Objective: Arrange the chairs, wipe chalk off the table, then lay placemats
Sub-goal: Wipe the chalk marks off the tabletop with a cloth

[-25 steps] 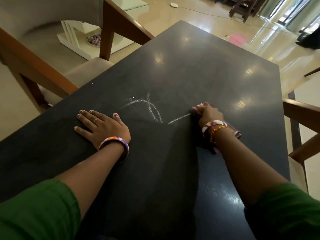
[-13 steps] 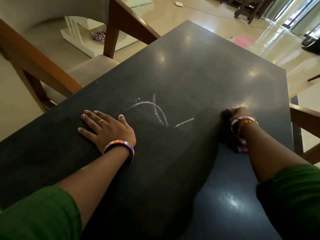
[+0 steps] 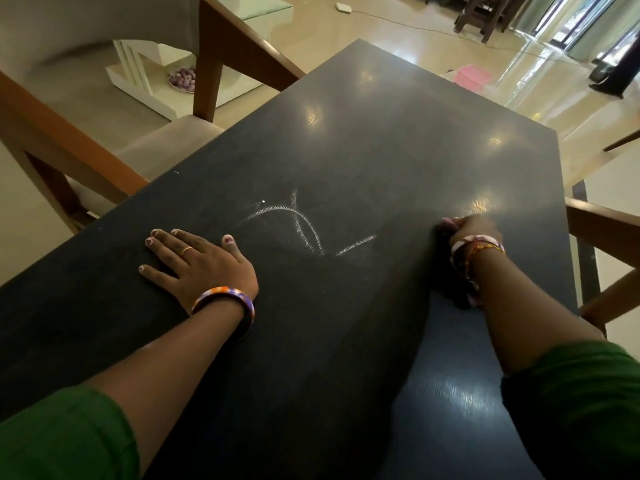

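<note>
Dark desk (image 3: pixel 381 140) fills the view, white chalk marks (image 3: pixel 298 223) still at its centre. Since a second ago the right hand (image 3: pixel 471 230), curled on a dark cloth (image 3: pixel 462 292), has swept rightward off the chalk; left hand (image 3: pixel 197 261) stays flat. Wiping looks unfinished.

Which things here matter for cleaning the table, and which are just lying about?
Part of the job:
chalk marks
table
cloth under right hand
left hand, flat on table
chairs

Just lying about:
pink box
bowl of purple beads
</note>
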Demonstrator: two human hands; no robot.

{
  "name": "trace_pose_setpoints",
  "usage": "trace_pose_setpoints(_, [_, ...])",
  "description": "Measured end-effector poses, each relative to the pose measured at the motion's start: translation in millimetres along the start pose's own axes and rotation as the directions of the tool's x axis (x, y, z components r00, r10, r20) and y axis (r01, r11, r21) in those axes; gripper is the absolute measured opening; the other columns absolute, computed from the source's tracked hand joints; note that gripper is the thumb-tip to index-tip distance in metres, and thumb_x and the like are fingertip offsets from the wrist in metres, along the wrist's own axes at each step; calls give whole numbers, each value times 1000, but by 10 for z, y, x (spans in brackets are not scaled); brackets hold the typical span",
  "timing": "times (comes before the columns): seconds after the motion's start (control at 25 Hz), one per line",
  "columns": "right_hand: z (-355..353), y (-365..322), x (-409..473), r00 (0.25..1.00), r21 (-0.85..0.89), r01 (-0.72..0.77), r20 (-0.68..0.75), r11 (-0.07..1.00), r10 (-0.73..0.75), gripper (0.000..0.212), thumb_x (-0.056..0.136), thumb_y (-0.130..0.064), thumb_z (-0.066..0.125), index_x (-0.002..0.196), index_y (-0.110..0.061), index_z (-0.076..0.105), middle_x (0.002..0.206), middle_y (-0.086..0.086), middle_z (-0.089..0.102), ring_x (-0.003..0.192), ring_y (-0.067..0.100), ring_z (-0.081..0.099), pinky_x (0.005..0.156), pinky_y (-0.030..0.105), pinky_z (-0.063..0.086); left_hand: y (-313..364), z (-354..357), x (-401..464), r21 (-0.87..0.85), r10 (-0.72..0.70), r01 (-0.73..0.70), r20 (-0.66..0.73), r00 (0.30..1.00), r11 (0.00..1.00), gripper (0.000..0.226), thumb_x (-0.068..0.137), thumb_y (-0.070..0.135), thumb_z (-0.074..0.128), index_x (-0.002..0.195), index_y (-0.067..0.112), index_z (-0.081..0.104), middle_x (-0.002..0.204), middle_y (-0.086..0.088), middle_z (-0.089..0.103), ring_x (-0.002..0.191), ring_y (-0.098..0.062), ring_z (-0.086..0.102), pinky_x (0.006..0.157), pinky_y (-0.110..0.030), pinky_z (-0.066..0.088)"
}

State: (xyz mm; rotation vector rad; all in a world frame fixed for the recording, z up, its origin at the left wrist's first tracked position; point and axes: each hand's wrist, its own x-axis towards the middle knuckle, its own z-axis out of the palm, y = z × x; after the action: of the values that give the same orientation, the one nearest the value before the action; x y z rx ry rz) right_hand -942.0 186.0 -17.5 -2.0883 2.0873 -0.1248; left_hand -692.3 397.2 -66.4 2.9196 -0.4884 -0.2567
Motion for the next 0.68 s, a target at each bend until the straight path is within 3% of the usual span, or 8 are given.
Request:
trace_pose_setpoints(0.08, [49, -156, -139, 998, -96, 52, 39, 994, -48, 28, 95, -18, 52, 120, -19, 64, 126, 18, 57, 118, 36, 53, 98, 35, 41, 1, -9, -8, -6, -1, 1, 0, 1000, 1000, 72, 96, 44, 23, 145, -5, 4, 155, -21, -1, 144, -32, -4, 113, -53, -1])
trace_pose_setpoints(0.2, [180, -216, -604, 957, -81, 286, 71, 955, -281, 30, 95, -17, 49, 121, -24, 62, 128, 8, 55, 118, 31, 53, 97, 35, 41, 3, -9, -9, -8, -3, 3, -3, 1000, 1000, 71, 96, 44, 22, 145, -5, 4, 155, -21, -1, 144, -31, -4, 113, -52, -1])
trace_pose_setpoints(0.28, [169, -142, -712, 942, -42, 330, 79, 943, -326, 29, 96, -16, 47, 121, -22, 61, 131, 3, 54, 121, 27, 50, 100, 36, 39, 5, -15, -11, -13, 2, -2, -2, 1000, 1000, 71, 96, 43, 22, 145, -5, 4, 155, -21, -1, 144, -31, -4, 113, -52, -1])
trace_pose_setpoints(0.36, [108, -83, -489, 947, -59, 313, 99, 948, -306, 27, 96, -18, 49, 119, -20, 63, 133, 4, 55, 124, 27, 49, 103, 35, 36, -4, -24, -9, -17, 1, -1, -3, 1000, 1000, 70, 97, 43, 21, 145, -5, 4, 155, -21, -1, 144, -32, -4, 113, -52, -1])
trace_pose_setpoints(0.52, [31, -140, -111, 993, -17, 100, 65, 995, -99, 27, 96, -21, 50, 118, -22, 64, 129, 9, 57, 121, 30, 51, 103, 35, 38, 1, -11, -13, -9, 0, 0, 8, 1000, 1000, 71, 96, 44, 20, 145, -4, 3, 155, -21, -1, 144, -32, -4, 113, -52, -2])
trace_pose_setpoints(0.6, [115, -238, -387, 979, 10, 186, 81, 983, -186, 38, 93, -8, 48, 127, -25, 58, 140, 5, 47, 129, 26, 44, 107, 29, 30, -3, -14, -10, -18, 2, -2, 10, 1000, 1000, 71, 96, 44, 20, 145, -4, 3, 155, -21, -2, 144, -32, -4, 113, -53, -2])
trace_pose_setpoints(0.68, [235, -332, -902, 925, 107, 356, 97, 928, -366, 49, 91, 0, 45, 133, -24, 52, 146, -2, 40, 136, 16, 34, 104, 13, 20, -8, -8, -4, -26, 4, -4, 6, 1000, 1000, 71, 96, 44, 21, 145, -4, 4, 155, -21, -2, 144, -32, -4, 113, -53, -2])
